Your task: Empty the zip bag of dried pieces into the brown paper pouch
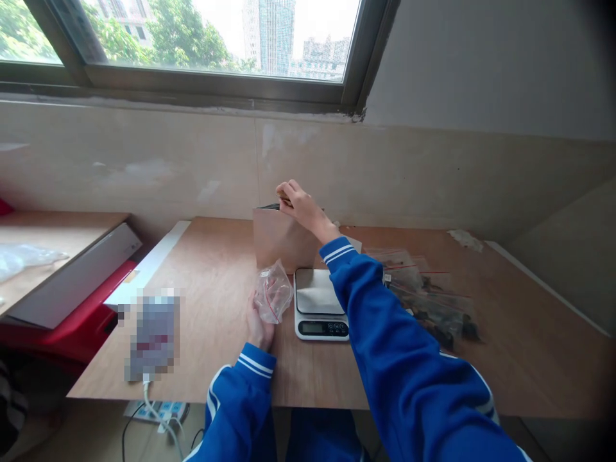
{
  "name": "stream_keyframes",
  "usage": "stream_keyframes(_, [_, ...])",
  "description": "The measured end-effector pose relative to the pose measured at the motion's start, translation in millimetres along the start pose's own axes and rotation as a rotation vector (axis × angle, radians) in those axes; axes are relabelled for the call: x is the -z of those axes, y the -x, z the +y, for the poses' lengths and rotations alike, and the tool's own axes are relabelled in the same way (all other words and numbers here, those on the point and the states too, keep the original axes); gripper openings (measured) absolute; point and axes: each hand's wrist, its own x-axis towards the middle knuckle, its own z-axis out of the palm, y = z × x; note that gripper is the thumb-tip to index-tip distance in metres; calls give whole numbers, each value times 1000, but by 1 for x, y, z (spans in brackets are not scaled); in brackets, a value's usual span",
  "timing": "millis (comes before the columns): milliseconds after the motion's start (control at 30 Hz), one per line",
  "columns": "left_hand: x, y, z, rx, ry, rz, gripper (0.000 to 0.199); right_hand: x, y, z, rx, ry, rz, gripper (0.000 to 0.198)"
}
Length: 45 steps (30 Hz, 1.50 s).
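Note:
A clear zip bag (274, 294) with a red seal line is in my left hand (260, 328), whose fingers are curled behind it. Whether anything lies in the bag is hard to tell. My right hand (304, 210) is raised over the top edge of a brown cardboard box (282, 239), fingers closed on a small brown piece (285, 198) whose kind I cannot make out. Dark contents show at the box's rim. Between my arms stands a white kitchen scale (315, 294) with a metal plate; my right sleeve covers its right side.
Several clear zip bags (433, 301) with dark contents lie right of the scale, partly behind my right arm. At the left a blurred-out device (153, 337) has a white cable (158, 414) running down to a power strip (168, 409). The wall and window (212, 38) bound the table behind.

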Motion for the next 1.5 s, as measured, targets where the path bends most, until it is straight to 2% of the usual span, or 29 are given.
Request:
stream_keyframes(133, [1, 0, 2, -15, 40, -28, 34, -3, 1, 2, 38, -10, -76, 22])
stream_keyframes(333, [2, 0, 4, -64, 95, -22, 37, 2, 9, -4, -18, 40, -163, 31])
stream_keyframes(500, [-1, 4, 5, -69, 89, 1, 34, 9, 9, -19, -203, 132, -257, 52])
stream_keyframes(633, [-6, 9, 7, -62, 65, -9, 35, 9, 10, -30, -288, 244, -306, 47])
stream_keyframes(733, [-7, 8, 7, -75, 32, 5, 30, 8, 13, -32, -257, 243, -290, 42])
stream_keyframes(800, [-6, 6, 6, -75, -4, 33, 26, 8, 17, -33, -187, 231, -269, 36])
stream_keyframes(900, [-5, 2, 4, -65, -72, 24, 30, 8, 31, -43, -60, 191, -74, 26])
stream_keyframes(967, [-8, 2, 2, -80, -115, -2, 37, 6, 47, -57, -49, 119, 72, 25])
stream_keyframes(1033, [-12, 2, 1, -144, -154, -2, 37, 1, 69, -73, -131, 33, 86, 23])
stream_keyframes(1133, [-19, 5, 2, -326, -214, 64, 34, -12, 103, -86, -345, -40, -93, 32])
stream_keyframes(1200, [-21, 8, 4, -438, -287, 111, 34, -22, 120, -84, -438, -166, -236, 27])
stream_keyframes(1233, [-22, 10, 6, -476, -336, 118, 34, -26, 125, -81, -460, -253, -266, 24])
stream_keyframes(1267, [-22, 13, 7, -497, -390, 116, 35, -30, 128, -77, -472, -341, -256, 24])
stream_keyframes(1333, [-24, 18, 10, -498, -494, 90, 38, -35, 129, -70, -487, -467, -140, 25])
stream_keyframes(1400, [-26, 23, 12, -456, -577, 61, 40, -37, 126, -67, -513, -523, -18, 23])
stream_keyframes(1500, [-30, 29, 14, -369, -647, 27, 41, -39, 122, -69, -548, -550, 50, 24])
